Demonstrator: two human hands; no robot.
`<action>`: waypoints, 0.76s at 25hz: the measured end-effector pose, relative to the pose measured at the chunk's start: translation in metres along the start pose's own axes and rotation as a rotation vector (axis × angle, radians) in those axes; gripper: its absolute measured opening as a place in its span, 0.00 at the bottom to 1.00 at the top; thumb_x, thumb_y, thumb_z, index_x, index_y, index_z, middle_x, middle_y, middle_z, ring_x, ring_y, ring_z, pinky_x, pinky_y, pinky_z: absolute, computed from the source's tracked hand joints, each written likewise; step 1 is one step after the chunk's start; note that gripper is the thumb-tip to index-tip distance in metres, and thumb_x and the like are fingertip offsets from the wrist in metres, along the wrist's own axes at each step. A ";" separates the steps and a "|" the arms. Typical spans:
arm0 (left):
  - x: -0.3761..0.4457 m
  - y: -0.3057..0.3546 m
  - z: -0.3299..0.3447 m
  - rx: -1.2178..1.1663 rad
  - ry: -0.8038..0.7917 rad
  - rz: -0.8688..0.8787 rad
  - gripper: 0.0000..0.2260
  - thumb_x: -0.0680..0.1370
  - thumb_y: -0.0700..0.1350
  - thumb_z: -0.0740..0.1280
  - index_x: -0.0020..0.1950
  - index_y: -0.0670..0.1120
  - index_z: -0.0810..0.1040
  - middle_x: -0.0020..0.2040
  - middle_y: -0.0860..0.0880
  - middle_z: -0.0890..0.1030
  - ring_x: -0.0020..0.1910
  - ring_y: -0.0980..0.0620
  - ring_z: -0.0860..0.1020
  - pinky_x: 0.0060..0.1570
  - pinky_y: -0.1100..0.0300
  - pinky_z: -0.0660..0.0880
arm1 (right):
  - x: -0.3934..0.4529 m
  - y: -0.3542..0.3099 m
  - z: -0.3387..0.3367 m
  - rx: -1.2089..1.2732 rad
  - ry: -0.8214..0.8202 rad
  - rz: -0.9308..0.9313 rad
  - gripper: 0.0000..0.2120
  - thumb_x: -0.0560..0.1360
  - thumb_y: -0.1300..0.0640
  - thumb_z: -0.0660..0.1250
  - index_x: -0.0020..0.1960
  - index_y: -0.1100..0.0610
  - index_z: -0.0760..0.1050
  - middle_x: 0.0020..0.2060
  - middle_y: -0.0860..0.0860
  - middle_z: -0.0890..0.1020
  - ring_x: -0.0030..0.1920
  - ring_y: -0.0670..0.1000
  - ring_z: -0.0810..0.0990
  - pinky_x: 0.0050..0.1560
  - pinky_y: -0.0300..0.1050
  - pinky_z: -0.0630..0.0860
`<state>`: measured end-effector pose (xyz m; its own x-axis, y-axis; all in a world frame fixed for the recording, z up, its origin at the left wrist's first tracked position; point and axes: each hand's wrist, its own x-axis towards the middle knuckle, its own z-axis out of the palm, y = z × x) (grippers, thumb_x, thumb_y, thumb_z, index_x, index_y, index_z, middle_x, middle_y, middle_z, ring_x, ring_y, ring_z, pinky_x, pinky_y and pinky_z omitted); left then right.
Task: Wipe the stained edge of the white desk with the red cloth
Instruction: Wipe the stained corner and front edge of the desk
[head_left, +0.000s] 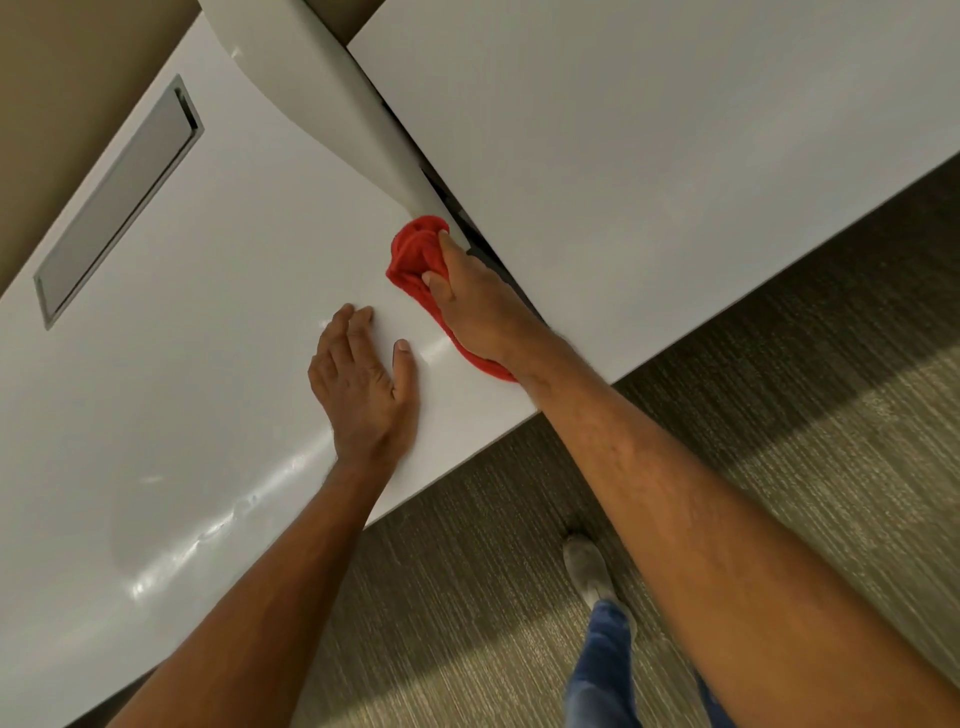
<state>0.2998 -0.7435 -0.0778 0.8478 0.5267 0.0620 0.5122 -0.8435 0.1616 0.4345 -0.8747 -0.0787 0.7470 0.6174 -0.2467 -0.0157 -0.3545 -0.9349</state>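
Note:
The white desk (218, 322) fills the left half of the head view, its glossy top running to a right-hand edge beside a low divider. My right hand (475, 306) is shut on the bunched red cloth (415, 254), which is pressed on the desk against that edge at the foot of the divider. A strip of cloth trails back under my wrist. My left hand (363, 384) lies flat on the desk just left of the cloth, fingers spread and holding nothing. No stain is visible around the cloth.
A curved white divider panel (311, 88) separates this desk from a second white desk (649, 156) on the right. A grey cable hatch (119, 202) sits in the desk's far left. Striped carpet (779, 415) lies below, with my leg and shoe (587, 566).

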 end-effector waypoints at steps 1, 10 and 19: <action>0.000 0.000 0.000 -0.001 0.004 0.004 0.26 0.83 0.58 0.55 0.80 0.49 0.63 0.81 0.48 0.64 0.80 0.46 0.61 0.80 0.46 0.54 | -0.011 0.003 -0.001 0.014 -0.001 -0.001 0.30 0.88 0.47 0.54 0.85 0.56 0.49 0.76 0.60 0.72 0.73 0.62 0.76 0.70 0.56 0.75; -0.002 -0.002 0.001 -0.005 0.027 0.018 0.24 0.84 0.56 0.57 0.78 0.49 0.64 0.80 0.47 0.66 0.80 0.45 0.62 0.79 0.44 0.58 | -0.125 0.020 0.056 0.350 0.609 0.241 0.20 0.86 0.45 0.56 0.73 0.52 0.72 0.53 0.48 0.82 0.50 0.45 0.84 0.51 0.48 0.86; -0.003 -0.001 0.000 -0.019 0.019 0.018 0.26 0.83 0.58 0.55 0.79 0.48 0.65 0.80 0.46 0.66 0.79 0.45 0.63 0.79 0.43 0.57 | -0.126 -0.014 0.130 0.732 0.911 0.301 0.32 0.85 0.53 0.62 0.82 0.45 0.47 0.54 0.38 0.75 0.48 0.30 0.81 0.43 0.26 0.77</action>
<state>0.2969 -0.7436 -0.0782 0.8538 0.5138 0.0842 0.4943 -0.8508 0.1785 0.2540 -0.8566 -0.0677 0.8388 -0.2482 -0.4846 -0.4223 0.2651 -0.8668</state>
